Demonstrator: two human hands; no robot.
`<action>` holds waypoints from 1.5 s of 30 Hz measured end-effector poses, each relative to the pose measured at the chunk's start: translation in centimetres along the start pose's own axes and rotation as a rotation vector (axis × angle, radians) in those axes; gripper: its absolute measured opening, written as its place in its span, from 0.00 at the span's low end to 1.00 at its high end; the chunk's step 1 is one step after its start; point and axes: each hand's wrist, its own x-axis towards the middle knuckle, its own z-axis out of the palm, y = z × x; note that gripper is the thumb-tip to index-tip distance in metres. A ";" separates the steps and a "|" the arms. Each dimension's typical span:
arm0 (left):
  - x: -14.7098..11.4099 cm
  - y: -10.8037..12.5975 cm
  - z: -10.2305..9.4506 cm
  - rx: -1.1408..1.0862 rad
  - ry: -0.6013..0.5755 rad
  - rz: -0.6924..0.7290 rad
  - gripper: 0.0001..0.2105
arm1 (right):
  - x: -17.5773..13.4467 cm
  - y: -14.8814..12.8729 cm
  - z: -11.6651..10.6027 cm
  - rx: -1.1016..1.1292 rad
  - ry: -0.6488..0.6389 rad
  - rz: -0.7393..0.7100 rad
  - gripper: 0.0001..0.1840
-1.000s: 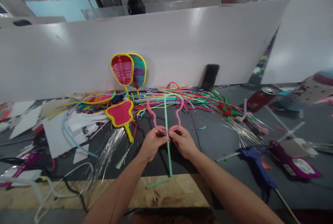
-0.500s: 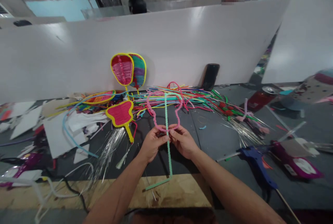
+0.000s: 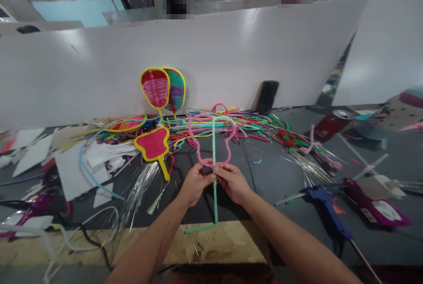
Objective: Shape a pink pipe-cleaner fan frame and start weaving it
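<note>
Between both hands I hold a pink pipe-cleaner frame, bent into a rounded, waisted outline. A mint-green pipe cleaner runs upright through its middle, hooked at the top, its lower end bent off to the left. My left hand pinches the join at the frame's base from the left. From the right, my right hand pinches the same join, thumb and fingers closed. The fingertips hide just how the two pieces meet. Left of my hands lies a small pink fan with a yellow rim.
Behind lie many coloured pipe cleaners. Two finished fans and a phone lean on the white partition. A blue glue gun and a red can are at right. Silver wires and white card lie left.
The pink frame has shifted slightly right and turned a little. The green pipe cleaner stands straighter, its bent lower end now nearly level. My fingers stay on the join.
</note>
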 end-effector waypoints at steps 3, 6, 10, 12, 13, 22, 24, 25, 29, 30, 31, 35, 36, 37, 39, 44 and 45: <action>0.0 0.0 0.0 -0.002 -0.015 0.002 0.21 | 0.0 0.0 0.1 -0.001 -0.002 -0.013 0.10; -0.1 -0.1 -0.1 -0.008 -0.029 -0.006 0.21 | 0.0 -0.1 0.2 0.004 0.001 -0.014 0.10; -0.1 -0.1 0.0 -0.007 -0.023 -0.007 0.21 | -0.1 -0.2 0.3 -0.011 0.012 -0.016 0.10; -0.1 0.0 0.1 -0.008 -0.005 -0.011 0.21 | 0.0 -0.3 0.4 -0.020 0.012 -0.021 0.10; -0.1 0.1 0.1 -0.014 -0.002 -0.017 0.21 | 0.0 -0.3 0.4 -0.020 0.011 -0.023 0.11; -0.3 0.4 -0.1 0.158 -0.065 -0.217 0.14 | 0.2 -0.5 -0.3 -0.086 0.101 -0.056 0.12; -0.3 0.3 -0.1 0.178 -0.042 -0.204 0.13 | 0.2 -0.5 -0.3 -0.111 0.094 -0.053 0.12; -0.3 0.2 -0.1 0.181 -0.029 -0.191 0.13 | 0.2 -0.6 -0.3 -0.121 0.087 -0.049 0.11; -0.2 0.1 0.0 0.183 -0.021 -0.171 0.14 | 0.2 -0.6 -0.2 -0.123 0.055 -0.029 0.12; -0.2 0.1 0.0 0.181 -0.030 -0.173 0.14 | 0.2 -0.7 -0.2 -0.106 0.048 -0.025 0.12; -0.3 0.1 0.1 0.174 -0.039 -0.178 0.14 | 0.2 -0.7 -0.2 -0.086 0.043 -0.023 0.13; -0.5 0.2 0.5 0.111 -0.058 -0.231 0.14 | 0.2 -0.8 -0.2 -0.028 0.055 -0.066 0.13; -0.6 0.3 0.6 0.094 -0.058 -0.243 0.15 | 0.1 -0.8 -0.2 -0.034 0.058 -0.075 0.12; -0.6 0.3 0.7 0.080 -0.056 -0.252 0.14 | 0.1 -0.7 -0.2 -0.041 0.057 -0.076 0.12; -0.7 0.5 0.8 0.066 -0.042 -0.261 0.14 | 0.0 -0.7 -0.2 -0.056 0.032 -0.051 0.12; -0.8 0.9 0.9 0.055 0.020 -0.215 0.13 | -0.1 -0.6 -0.2 -0.071 -0.032 -0.043 0.14; -0.8 0.9 0.9 0.049 0.029 -0.206 0.13 | -0.1 -0.6 -0.2 -0.070 -0.035 -0.055 0.14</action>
